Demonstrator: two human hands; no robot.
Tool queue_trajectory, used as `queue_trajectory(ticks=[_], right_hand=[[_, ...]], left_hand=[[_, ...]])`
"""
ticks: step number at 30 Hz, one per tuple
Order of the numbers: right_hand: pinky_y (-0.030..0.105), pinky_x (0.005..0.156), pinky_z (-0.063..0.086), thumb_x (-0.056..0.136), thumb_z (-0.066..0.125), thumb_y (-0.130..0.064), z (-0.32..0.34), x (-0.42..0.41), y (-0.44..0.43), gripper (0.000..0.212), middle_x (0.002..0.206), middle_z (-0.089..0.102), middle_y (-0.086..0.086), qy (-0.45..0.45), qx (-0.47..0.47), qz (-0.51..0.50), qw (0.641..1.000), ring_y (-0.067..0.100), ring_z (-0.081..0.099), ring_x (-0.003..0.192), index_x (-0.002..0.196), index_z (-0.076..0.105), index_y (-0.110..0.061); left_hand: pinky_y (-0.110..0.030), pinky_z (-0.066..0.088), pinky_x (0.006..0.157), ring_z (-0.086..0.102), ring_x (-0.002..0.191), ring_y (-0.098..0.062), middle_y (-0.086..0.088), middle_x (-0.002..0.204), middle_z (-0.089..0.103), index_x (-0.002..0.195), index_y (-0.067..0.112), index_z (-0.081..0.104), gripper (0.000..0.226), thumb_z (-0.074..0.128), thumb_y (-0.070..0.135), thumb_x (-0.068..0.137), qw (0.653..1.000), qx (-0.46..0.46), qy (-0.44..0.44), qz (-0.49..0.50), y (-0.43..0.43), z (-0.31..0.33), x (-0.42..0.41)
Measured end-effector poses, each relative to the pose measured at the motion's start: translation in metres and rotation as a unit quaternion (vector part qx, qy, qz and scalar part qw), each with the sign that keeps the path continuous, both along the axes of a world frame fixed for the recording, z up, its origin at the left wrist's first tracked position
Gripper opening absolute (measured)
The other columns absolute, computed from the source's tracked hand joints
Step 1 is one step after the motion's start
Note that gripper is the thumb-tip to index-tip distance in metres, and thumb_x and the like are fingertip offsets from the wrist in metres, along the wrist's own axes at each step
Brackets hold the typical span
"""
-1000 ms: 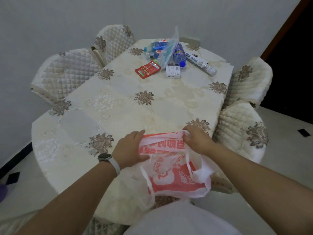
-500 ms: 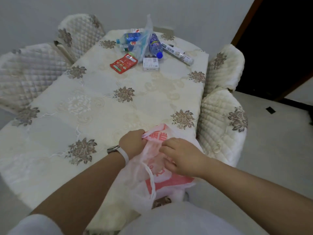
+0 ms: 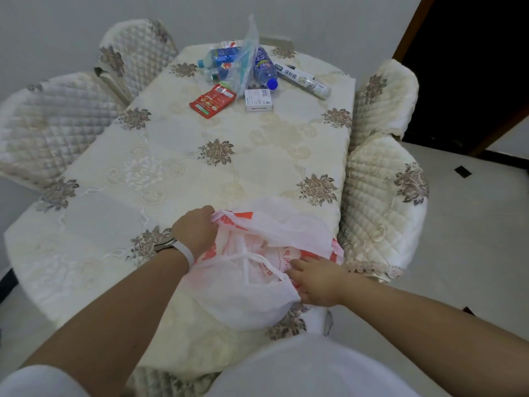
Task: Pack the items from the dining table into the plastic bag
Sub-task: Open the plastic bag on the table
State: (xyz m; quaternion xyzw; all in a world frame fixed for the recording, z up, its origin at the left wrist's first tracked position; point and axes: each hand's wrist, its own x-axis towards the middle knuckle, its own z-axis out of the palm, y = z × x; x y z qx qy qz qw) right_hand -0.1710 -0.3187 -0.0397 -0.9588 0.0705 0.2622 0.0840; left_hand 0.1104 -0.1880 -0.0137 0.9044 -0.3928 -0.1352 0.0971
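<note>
Left hand [image 3: 196, 233], its grip clamped on the upper left rim of the plastic bag [image 3: 249, 296]; right hand [image 3: 317, 285] lies against the bag's right side, and whether its grip pinches the film cannot be told. The bag sits at the near edge of the surface [image 3: 171, 156]. Red packet [image 3: 213, 100], white box [image 3: 258, 100] and bottles [image 3: 264, 67] lie straight ahead at the far end, well apart, likely needing a long forward reach

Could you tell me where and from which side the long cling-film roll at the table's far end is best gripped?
Probably around the middle of the cling-film roll, from above and across its narrow width: it lies flat and slanted on the tablecloth, its right half free, while the blue-capped bottle crowds its left end.
</note>
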Motion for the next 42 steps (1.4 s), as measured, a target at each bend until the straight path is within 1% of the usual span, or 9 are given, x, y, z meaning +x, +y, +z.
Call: queue_trajectory(ticks=[4, 8, 12, 15, 20, 27, 31, 37, 42], right_hand=[[0.044, 0.088, 0.046, 0.080, 0.026, -0.044, 0.008, 0.018, 0.009, 0.062, 0.122, 0.052, 0.009, -0.075, 0.010, 0.004, 0.997, 0.031, 0.051, 0.109, 0.131, 0.049, -0.017], [0.042, 0.073, 0.050, 0.084, 0.041, -0.026, 0.015, 0.034, 0.018, 0.039, 0.112, 0.059, 0.009, -0.199, 0.019, 0.001, 0.980, 0.032, 0.057, 0.095, 0.117, 0.056, -0.012], [0.044, 0.092, 0.050, 0.078, 0.061, -0.026, 0.028, 0.050, 0.013, 0.039, 0.123, 0.061, 0.013, -0.285, -0.056, 0.032, 0.956, 0.033, 0.059, 0.111, 0.114, 0.064, -0.010], [0.051, 0.101, 0.043, 0.073, 0.072, -0.032, 0.035, 0.064, -0.002, 0.055, 0.136, 0.055, 0.017, -0.228, -0.140, 0.043, 0.963, 0.036, 0.053, 0.125, 0.123, 0.062, -0.012], [0.054, 0.118, 0.005, 0.097, 0.040, -0.048, 0.042, 0.091, -0.027, 0.066, 0.163, 0.004, 0.013, -0.073, -0.222, 0.045, 0.971, 0.032, 0.002, 0.150, 0.153, 0.019, -0.021], [0.054, 0.118, 0.008, 0.097, 0.036, -0.050, 0.040, 0.109, -0.047, 0.064, 0.163, 0.007, 0.013, -0.035, -0.241, 0.005, 0.970, 0.033, 0.001, 0.149, 0.152, 0.022, -0.021], [0.053, 0.118, 0.011, 0.097, 0.034, -0.049, 0.041, 0.105, -0.039, 0.062, 0.162, 0.011, 0.014, -0.052, -0.226, -0.009, 0.973, 0.032, 0.007, 0.149, 0.151, 0.024, -0.021], [0.048, 0.105, 0.033, 0.094, 0.045, -0.043, 0.055, 0.089, -0.011, 0.053, 0.149, 0.040, 0.015, -0.164, -0.187, -0.012, 0.968, 0.034, 0.038, 0.135, 0.137, 0.048, -0.014], [0.049, 0.096, 0.045, 0.084, 0.058, -0.040, 0.061, 0.056, 0.001, 0.046, 0.132, 0.058, 0.015, -0.241, -0.182, -0.029, 0.953, 0.035, 0.055, 0.119, 0.121, 0.063, -0.012]], left_hand=[[-0.044, 0.051, 0.079, 0.058, 0.103, -0.035, -0.014, 0.118, 0.058, 0.135, 0.010, 0.049, 0.059, 0.067, 0.032, 0.083, 0.997, -0.047, -0.051, -0.046, 0.013, 0.005, -0.019], [-0.043, 0.052, 0.085, 0.061, 0.105, -0.032, -0.014, 0.120, 0.062, 0.125, 0.010, 0.059, 0.048, 0.061, 0.037, 0.085, 0.954, -0.175, -0.141, -0.199, 0.042, 0.010, -0.062], [-0.042, 0.048, 0.097, 0.056, 0.118, -0.027, -0.009, 0.133, 0.058, 0.135, 0.013, 0.053, 0.066, 0.044, 0.062, 0.090, 0.947, -0.092, -0.001, -0.309, 0.062, -0.001, -0.101], [-0.043, 0.029, 0.114, 0.033, 0.141, -0.025, -0.006, 0.156, 0.034, 0.151, 0.021, 0.028, 0.087, 0.046, 0.072, 0.084, 0.949, 0.058, 0.039, -0.308, 0.065, -0.019, -0.109], [-0.045, 0.023, 0.115, 0.031, 0.140, -0.025, -0.002, 0.153, 0.033, 0.152, 0.025, 0.021, 0.084, 0.055, 0.060, 0.084, 0.920, 0.151, -0.010, -0.362, 0.078, -0.029, -0.099], [-0.046, 0.015, 0.118, 0.027, 0.143, -0.023, 0.001, 0.154, 0.035, 0.149, 0.031, 0.033, 0.069, 0.055, 0.053, 0.088, 0.905, 0.192, 0.000, -0.379, 0.116, -0.019, -0.070], [-0.044, 0.012, 0.120, 0.023, 0.147, -0.022, 0.000, 0.158, 0.032, 0.148, 0.030, 0.037, 0.060, 0.048, 0.047, 0.092, 0.926, 0.143, 0.007, -0.351, 0.126, -0.009, -0.054], [-0.046, 0.039, 0.107, 0.054, 0.126, -0.027, -0.003, 0.137, 0.059, 0.131, 0.023, 0.060, 0.053, 0.041, 0.050, 0.090, 0.950, -0.024, -0.039, -0.310, 0.116, -0.001, -0.049], [-0.046, 0.045, 0.101, 0.060, 0.118, -0.027, -0.005, 0.129, 0.064, 0.122, 0.020, 0.065, 0.048, 0.042, 0.049, 0.091, 0.943, -0.098, -0.059, -0.313, 0.092, 0.007, -0.062]])
